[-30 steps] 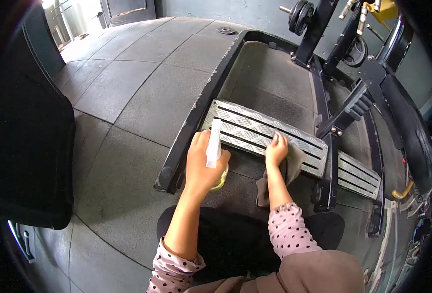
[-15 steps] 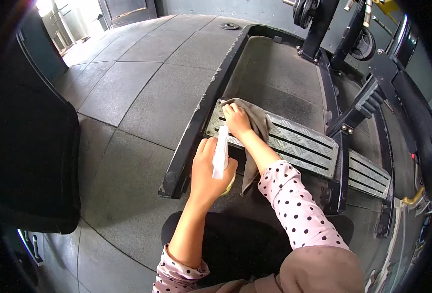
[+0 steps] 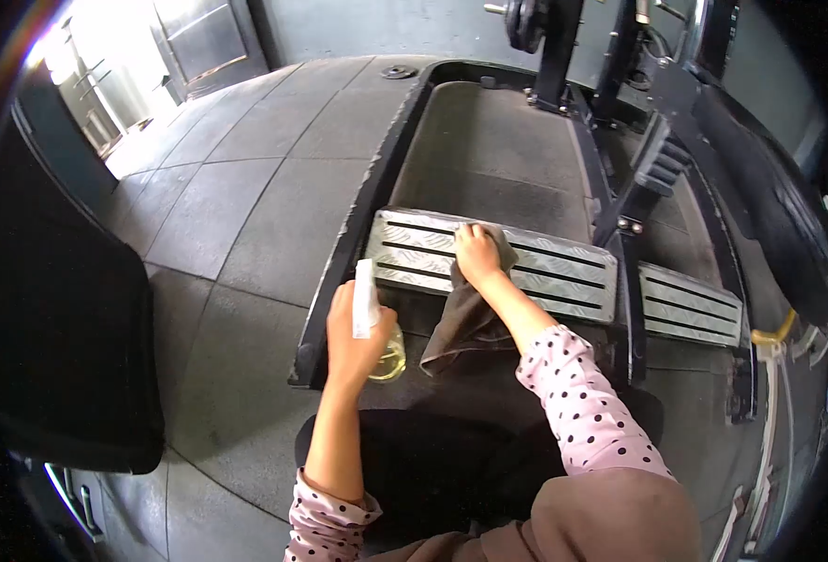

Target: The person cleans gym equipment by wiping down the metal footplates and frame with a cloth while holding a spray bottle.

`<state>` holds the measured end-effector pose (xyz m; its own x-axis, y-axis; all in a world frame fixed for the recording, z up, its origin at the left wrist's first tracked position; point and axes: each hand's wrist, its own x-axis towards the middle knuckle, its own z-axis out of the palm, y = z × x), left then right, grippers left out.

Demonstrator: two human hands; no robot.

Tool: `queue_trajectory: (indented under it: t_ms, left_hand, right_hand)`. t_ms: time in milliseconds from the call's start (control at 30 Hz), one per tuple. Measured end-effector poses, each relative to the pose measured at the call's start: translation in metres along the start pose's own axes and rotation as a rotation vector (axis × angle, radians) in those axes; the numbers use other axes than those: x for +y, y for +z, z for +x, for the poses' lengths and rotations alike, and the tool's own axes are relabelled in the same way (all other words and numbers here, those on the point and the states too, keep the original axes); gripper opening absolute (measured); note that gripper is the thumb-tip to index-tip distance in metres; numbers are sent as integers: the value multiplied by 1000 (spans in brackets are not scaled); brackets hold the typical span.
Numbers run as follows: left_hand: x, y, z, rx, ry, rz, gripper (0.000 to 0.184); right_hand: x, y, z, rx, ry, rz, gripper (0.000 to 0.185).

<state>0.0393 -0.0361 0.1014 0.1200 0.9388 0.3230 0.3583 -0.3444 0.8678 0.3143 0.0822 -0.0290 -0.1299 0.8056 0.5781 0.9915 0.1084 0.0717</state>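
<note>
A grey-brown cloth (image 3: 470,323) lies near the middle of the ridged footplate (image 3: 554,260), draping over its near edge, bunched in the right hand (image 3: 476,253), whose fingers appear curled closed on it; by the near left corner, the left hand (image 3: 350,347) wraps round a spray bottle (image 3: 365,302), beside the black frame (image 3: 384,183) bordering the footplate's left end

Step plate (image 3: 564,265): bare silvery metal, raised tread pattern, semi-bright, with dark matt strips (image 3: 556,275) let in. Frame (image 3: 349,227): black-painted metal, low sheen, paint chipped rough along the edge. Cloth (image 3: 467,328): grey-brown fabric, soft, matt. Spray bottle (image 3: 391,361): clear glossy plastic; trigger head (image 3: 364,302) smooth white plastic. Floor tiles (image 3: 250,211): dark grey, rubber-like, matt, faintly grainy. Left pad (image 3: 72,318): black, matt cover. Wall (image 3: 358,30): painted, fairly smooth.
</note>
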Motion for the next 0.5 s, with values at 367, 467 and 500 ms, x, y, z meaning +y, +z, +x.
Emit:
queue_trajectory:
  t_ms: [367,467,500]
  left_hand:
    - [11,-6,-1,26,-42,-72,34]
    - [15,-9,1,48,-11,-57,34]
    - [16,-9,2,58,-4,-71,34]
  right_hand:
    - [200,-106,-155,-155,340,-301,20]
    - [203,-113,-151,-151,414,-231,21]
    - [199,-113,-147,-132,442,-176,22]
